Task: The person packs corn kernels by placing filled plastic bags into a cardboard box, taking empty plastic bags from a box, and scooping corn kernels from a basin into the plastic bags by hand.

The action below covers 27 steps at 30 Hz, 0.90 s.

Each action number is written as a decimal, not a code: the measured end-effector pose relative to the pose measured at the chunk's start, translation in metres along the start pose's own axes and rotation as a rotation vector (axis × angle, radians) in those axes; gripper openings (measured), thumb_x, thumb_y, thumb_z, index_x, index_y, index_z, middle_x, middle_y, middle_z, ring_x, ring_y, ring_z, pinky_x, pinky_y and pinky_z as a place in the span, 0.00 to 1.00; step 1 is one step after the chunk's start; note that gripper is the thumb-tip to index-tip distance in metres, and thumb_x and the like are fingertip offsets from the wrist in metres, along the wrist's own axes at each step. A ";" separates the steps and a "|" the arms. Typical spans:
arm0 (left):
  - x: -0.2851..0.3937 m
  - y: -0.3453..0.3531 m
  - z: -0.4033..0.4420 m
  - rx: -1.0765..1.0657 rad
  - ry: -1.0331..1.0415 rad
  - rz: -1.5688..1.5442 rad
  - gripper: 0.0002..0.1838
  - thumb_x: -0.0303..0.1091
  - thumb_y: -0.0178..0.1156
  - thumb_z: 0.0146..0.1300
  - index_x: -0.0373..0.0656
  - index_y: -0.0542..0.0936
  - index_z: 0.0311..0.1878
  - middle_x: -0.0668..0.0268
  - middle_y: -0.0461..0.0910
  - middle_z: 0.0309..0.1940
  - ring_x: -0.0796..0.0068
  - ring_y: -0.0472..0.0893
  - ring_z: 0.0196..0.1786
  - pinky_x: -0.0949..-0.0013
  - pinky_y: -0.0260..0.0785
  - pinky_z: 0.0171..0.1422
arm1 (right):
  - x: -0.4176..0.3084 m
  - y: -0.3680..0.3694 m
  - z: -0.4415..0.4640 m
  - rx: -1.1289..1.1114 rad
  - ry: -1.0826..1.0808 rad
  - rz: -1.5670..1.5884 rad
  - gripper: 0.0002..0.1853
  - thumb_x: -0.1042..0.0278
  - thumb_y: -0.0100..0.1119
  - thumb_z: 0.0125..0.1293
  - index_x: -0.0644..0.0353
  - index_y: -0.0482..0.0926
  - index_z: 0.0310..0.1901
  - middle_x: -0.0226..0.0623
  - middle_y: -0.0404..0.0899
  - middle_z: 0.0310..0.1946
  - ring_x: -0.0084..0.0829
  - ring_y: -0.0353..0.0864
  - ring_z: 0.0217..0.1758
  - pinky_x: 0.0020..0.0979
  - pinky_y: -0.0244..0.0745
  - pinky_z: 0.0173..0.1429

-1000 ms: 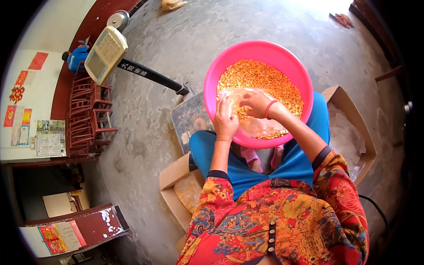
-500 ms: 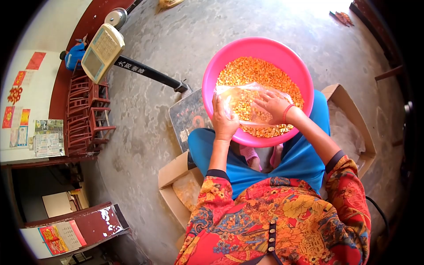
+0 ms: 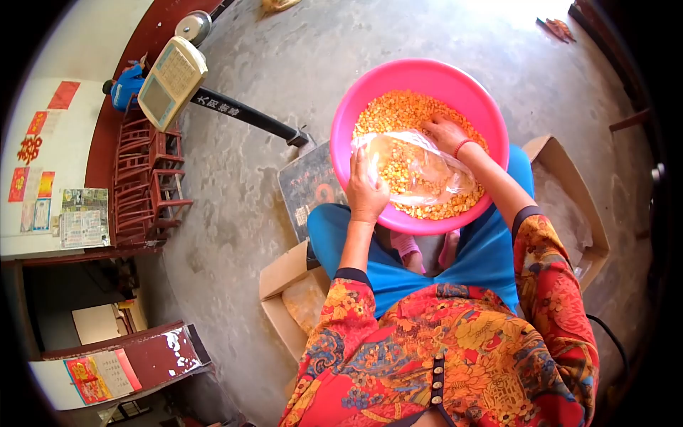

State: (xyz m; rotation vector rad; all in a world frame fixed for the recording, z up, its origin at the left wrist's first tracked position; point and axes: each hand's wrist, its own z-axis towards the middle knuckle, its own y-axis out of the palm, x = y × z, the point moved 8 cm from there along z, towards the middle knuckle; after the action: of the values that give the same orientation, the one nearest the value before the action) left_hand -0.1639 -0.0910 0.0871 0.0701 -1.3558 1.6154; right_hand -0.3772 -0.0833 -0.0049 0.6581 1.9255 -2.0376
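A pink basin of yellow corn kernels sits between my knees. Over the near part of the kernels lies a clear plastic bag, with kernels showing through it. My left hand is closed on the bag's left edge, at the basin's left rim. On the far side of the bag, my right hand, wearing a red bracelet, rests on the loose kernels. Its fingers are apart and bent downward, with the tips partly hidden among the corn.
A platform scale stands left of the basin, its display raised on a black post. Cardboard boxes holding plastic bags are on my left and right. Red wooden chairs line the left wall.
My right hand has moved from over the bag to the loose kernels farther back, and its fingers have bent. My left hand keeps hold of the bag.
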 end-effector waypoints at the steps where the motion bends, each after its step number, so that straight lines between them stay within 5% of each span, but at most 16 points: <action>1: 0.001 0.000 -0.002 -0.008 -0.005 0.000 0.36 0.23 0.51 0.42 0.31 0.59 0.61 0.44 0.65 0.58 0.46 0.64 0.62 0.58 0.58 0.67 | -0.002 0.005 -0.003 -0.006 0.005 0.004 0.14 0.62 0.52 0.59 0.51 0.76 0.47 0.46 0.74 0.40 0.45 0.73 0.50 0.41 0.69 0.54; 3: 0.005 -0.003 0.002 -0.005 0.004 -0.050 0.36 0.22 0.51 0.41 0.31 0.59 0.61 0.45 0.65 0.58 0.46 0.64 0.62 0.58 0.58 0.66 | -0.011 0.016 -0.003 -0.087 -0.090 0.049 0.14 0.60 0.50 0.61 0.51 0.75 0.48 0.47 0.73 0.42 0.45 0.75 0.49 0.39 0.70 0.52; 9: 0.003 -0.002 0.001 0.017 0.033 0.002 0.36 0.22 0.50 0.41 0.32 0.59 0.61 0.46 0.66 0.57 0.46 0.65 0.61 0.58 0.59 0.65 | 0.011 0.015 -0.001 -0.106 0.162 0.339 0.14 0.58 0.54 0.59 0.56 0.80 0.41 0.48 0.80 0.37 0.41 0.79 0.41 0.37 0.72 0.47; 12: 0.001 -0.001 0.001 0.013 0.021 0.008 0.37 0.22 0.50 0.42 0.33 0.59 0.62 0.45 0.65 0.57 0.46 0.64 0.61 0.58 0.59 0.65 | 0.051 0.025 -0.002 -0.071 0.601 0.946 0.14 0.58 0.55 0.57 0.56 0.80 0.41 0.36 0.78 0.31 0.34 0.76 0.34 0.33 0.72 0.45; 13: 0.000 -0.001 0.001 0.015 0.021 0.007 0.37 0.22 0.50 0.42 0.33 0.59 0.62 0.45 0.65 0.57 0.46 0.64 0.61 0.58 0.59 0.65 | 0.039 0.009 -0.013 -0.052 0.733 1.159 0.12 0.58 0.54 0.57 0.54 0.79 0.38 0.33 0.77 0.29 0.30 0.74 0.29 0.29 0.72 0.37; 16: 0.001 -0.003 0.000 0.044 0.025 0.028 0.37 0.23 0.50 0.42 0.35 0.58 0.63 0.46 0.65 0.58 0.46 0.66 0.60 0.58 0.62 0.63 | 0.042 0.016 -0.014 -0.229 0.748 1.271 0.10 0.58 0.54 0.57 0.53 0.79 0.36 0.30 0.76 0.27 0.23 0.70 0.23 0.23 0.67 0.24; 19: -0.004 0.002 0.000 -0.022 -0.053 0.045 0.38 0.23 0.51 0.42 0.38 0.58 0.64 0.47 0.65 0.58 0.47 0.68 0.59 0.57 0.65 0.60 | 0.052 0.024 -0.004 -0.172 0.617 0.998 0.11 0.58 0.54 0.57 0.52 0.79 0.38 0.27 0.75 0.26 0.17 0.66 0.17 0.21 0.57 0.16; 25: 0.001 0.002 0.002 -0.014 -0.051 0.050 0.40 0.23 0.51 0.42 0.40 0.56 0.66 0.46 0.64 0.59 0.46 0.68 0.58 0.56 0.66 0.59 | 0.025 -0.023 -0.002 0.031 0.652 1.522 0.09 0.58 0.51 0.63 0.54 0.75 0.34 0.25 0.71 0.22 0.15 0.57 0.12 0.18 0.49 0.14; 27: 0.001 0.002 0.002 -0.004 -0.035 0.043 0.37 0.24 0.51 0.47 0.33 0.56 0.65 0.44 0.68 0.55 0.46 0.68 0.57 0.58 0.62 0.61 | -0.021 -0.050 0.005 -0.042 0.372 1.769 0.09 0.60 0.49 0.66 0.54 0.73 0.32 0.25 0.70 0.22 0.14 0.55 0.13 0.16 0.49 0.14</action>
State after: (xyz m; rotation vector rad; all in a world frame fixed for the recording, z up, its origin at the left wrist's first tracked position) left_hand -0.1668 -0.0920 0.0873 0.0676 -1.3958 1.6536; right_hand -0.3839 -0.0866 0.0490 1.8269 0.6472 -0.6828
